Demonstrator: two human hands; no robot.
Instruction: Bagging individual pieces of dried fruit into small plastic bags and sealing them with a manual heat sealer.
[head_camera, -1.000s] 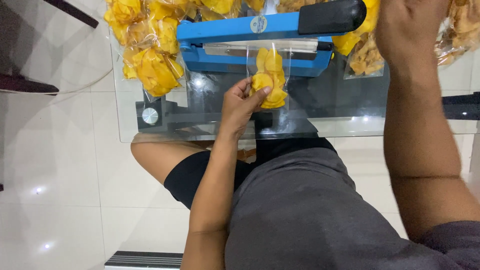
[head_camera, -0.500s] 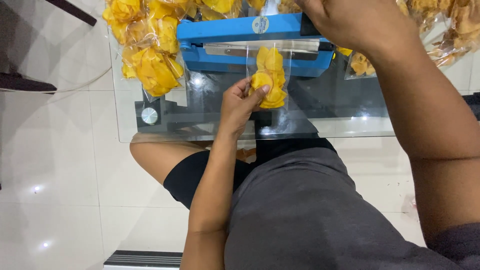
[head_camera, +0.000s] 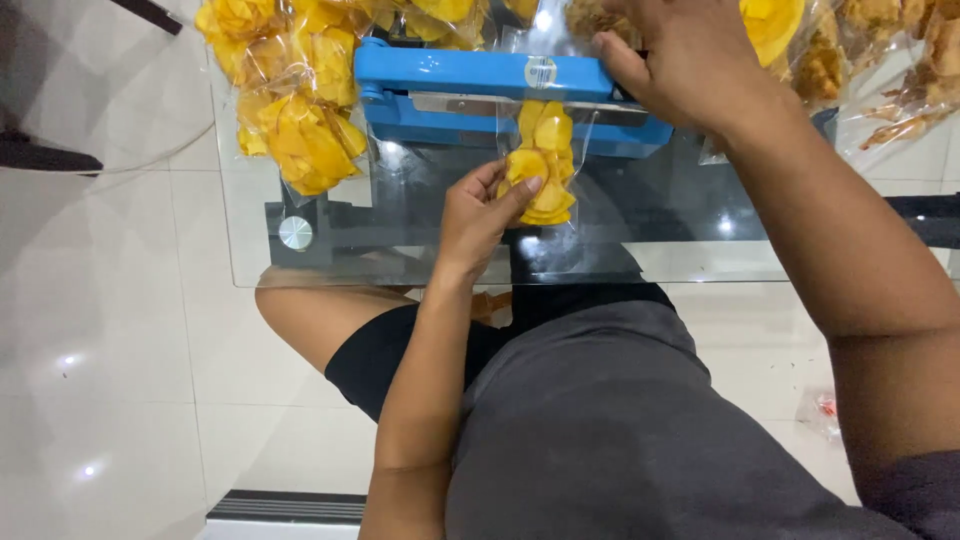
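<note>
A blue heat sealer (head_camera: 450, 75) lies across the glass table (head_camera: 400, 255). Its arm is pressed down flat. A small clear bag of yellow chips (head_camera: 540, 165) has its top edge caught under the arm. My left hand (head_camera: 480, 215) holds the bag from the left, thumb and fingers on the plastic. My right hand (head_camera: 685, 60) grips the handle end of the sealer arm and covers it.
Sealed bags of yellow chips (head_camera: 295, 110) are piled at the table's back left. Bags of browner chips (head_camera: 900, 70) lie at the back right. White tiled floor (head_camera: 110, 380) surrounds the table. My legs sit under the near edge.
My right hand came down from the raised handle at the right and pushed the sealer arm shut onto the bag. My left hand stayed on the bag.
</note>
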